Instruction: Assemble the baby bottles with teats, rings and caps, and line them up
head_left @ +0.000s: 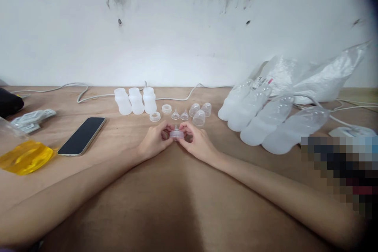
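Observation:
Between my two hands is a clear screw ring with a pointed nipple (176, 134) standing up through it. My left hand (158, 138) pinches its left side, and my right hand (197, 141) pinches its right side. Just beyond my fingers stand two loose clear nipples, one on the left (175, 114) and one on the right (184, 115). Two more screw rings, a near one (154, 117) and a far one (167, 108), lie left of them. Three clear dome caps (199, 118) sit to the right.
Three white bottles (136, 101) stand at the back left. Several frosted bottles (260, 126) lie in a row at right, before clear plastic bags (319, 78). A phone (82, 136) and a yellow packet (26, 157) lie at left. A white cable (189, 96) runs along the wall.

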A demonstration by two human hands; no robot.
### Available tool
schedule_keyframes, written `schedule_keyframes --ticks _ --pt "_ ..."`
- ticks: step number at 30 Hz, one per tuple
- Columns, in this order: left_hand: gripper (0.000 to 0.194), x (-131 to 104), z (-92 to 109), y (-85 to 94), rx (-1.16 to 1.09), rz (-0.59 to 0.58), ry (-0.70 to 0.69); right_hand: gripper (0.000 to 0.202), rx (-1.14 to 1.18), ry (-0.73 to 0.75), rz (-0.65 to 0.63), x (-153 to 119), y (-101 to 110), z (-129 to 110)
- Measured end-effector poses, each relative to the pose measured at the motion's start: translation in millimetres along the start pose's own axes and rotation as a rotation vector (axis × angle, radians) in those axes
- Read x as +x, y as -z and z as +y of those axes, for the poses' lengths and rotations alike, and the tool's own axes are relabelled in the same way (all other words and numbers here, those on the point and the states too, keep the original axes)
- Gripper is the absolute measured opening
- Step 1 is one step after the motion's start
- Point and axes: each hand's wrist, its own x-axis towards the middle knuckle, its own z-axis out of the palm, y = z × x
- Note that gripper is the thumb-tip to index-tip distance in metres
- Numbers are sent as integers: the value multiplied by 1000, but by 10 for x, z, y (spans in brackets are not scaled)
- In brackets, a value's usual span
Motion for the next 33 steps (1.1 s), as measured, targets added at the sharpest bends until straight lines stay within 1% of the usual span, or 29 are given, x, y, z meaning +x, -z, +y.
schedule_keyframes --ticks 3,9,16,20,23,26,29,33 --pt "15 -8 4 -5 6 18 11 16 -1 -41 -1 -5 6 -6" --pt "9 -9 40 -9 113 24 -10 15 -8 -32 -9 8 2 -7" --pt "8 16 42 -38 162 49 13 11 -7 -52 3 24 -4 -8" --pt "7 -4 72 -16 162 68 -12 8 32 -64 7 25 9 -27" --pt "7 -43 108 5 158 56 -71 9 25 -19 4 -2 21 -53" --pt "12 -77 131 15 132 19 -114 11 20 -1 -44 -39 29 -77" --pt "14 -86 133 16 130 -10 -119 11 -17 9 -61 -60 35 -86" --pt "13 -78 131 17 132 -18 -126 13 -48 27 -75 -61 43 -85"
